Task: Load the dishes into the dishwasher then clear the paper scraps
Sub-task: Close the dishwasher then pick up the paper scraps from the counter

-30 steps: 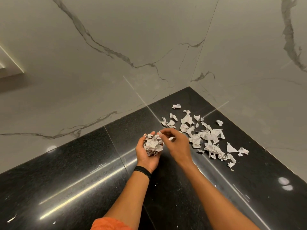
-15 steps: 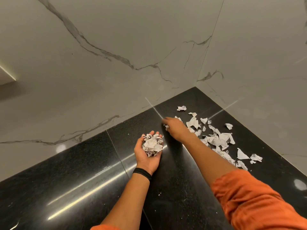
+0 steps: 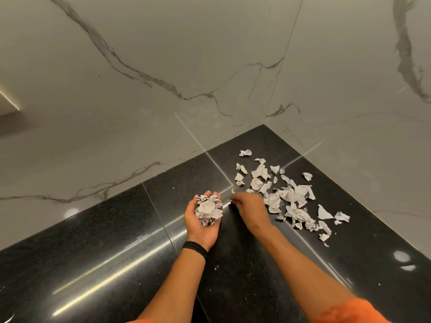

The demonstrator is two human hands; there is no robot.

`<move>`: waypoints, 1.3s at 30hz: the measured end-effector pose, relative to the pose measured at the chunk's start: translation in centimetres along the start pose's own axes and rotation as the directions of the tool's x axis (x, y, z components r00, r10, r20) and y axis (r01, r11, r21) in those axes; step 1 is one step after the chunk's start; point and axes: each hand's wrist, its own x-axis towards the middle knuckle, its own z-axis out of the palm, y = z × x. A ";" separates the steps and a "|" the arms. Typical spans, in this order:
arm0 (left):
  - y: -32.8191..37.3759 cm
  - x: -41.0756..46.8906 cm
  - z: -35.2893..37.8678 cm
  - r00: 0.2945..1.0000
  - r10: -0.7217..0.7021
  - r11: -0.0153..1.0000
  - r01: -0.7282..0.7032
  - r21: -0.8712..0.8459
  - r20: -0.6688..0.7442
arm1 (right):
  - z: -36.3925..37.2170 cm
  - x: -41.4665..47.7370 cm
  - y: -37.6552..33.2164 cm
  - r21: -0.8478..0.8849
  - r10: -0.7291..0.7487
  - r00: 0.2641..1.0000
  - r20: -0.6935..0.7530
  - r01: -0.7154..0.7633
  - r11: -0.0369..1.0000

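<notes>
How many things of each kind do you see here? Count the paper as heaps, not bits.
Hands: 2, left hand and right hand
Paper heaps: 2, handful of scraps and scattered scraps on the counter
Wristband: 1
Total: 5

A wad of scraps, white and tightly crumpled, sits cupped in the upturned left grip just left of the frame's centre, above the black desk. The loose scraps (torn, creased white bits of many sizes) lie scattered on the desk right of centre. They spread from near the back corner down toward the right edge, overlapping in the middle, with a few strays apart.
</notes>
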 end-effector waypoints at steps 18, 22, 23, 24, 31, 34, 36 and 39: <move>-1.8 -1.5 1.6 0.990 -0.064 0.996 0.072 -0.055 0.129 | -4.4 -1.7 -7.1 0.832 0.224 0.967 -0.118 -0.027 0.554; -1.1 -0.8 1.4 0.994 -0.048 0.997 0.053 -0.047 0.102 | -3.6 0.7 -3.2 0.734 0.297 0.949 -0.108 -0.126 0.668; -0.8 -0.7 1.2 0.995 -0.043 0.998 0.048 -0.048 0.095 | -3.1 1.3 -2.0 0.653 0.292 0.953 -0.082 -0.170 0.738; -0.6 -0.5 1.0 0.995 -0.039 0.998 0.044 -0.046 0.088 | -2.4 1.9 -1.0 0.542 0.276 0.960 -0.043 -0.210 0.814; 1.2 0.3 -0.9 0.999 0.020 0.999 -0.019 -0.039 0.030 | 1.1 3.0 0.8 -0.053 0.005 0.998 0.064 -0.001 0.999; 1.5 0.6 -1.2 1.000 0.029 0.998 -0.028 -0.050 0.011 | 1.7 2.0 0.7 -0.111 -0.140 0.983 0.117 0.153 0.982; 1.4 0.7 -1.1 1.000 0.029 0.999 -0.029 -0.046 -0.002 | 2.2 0.4 0.7 -0.187 -0.199 0.970 0.142 0.224 0.957; 1.1 0.4 -1.1 1.000 0.023 0.998 -0.023 -0.054 0.012 | 3.0 -1.3 0.8 -0.242 -0.223 0.969 0.110 0.244 0.939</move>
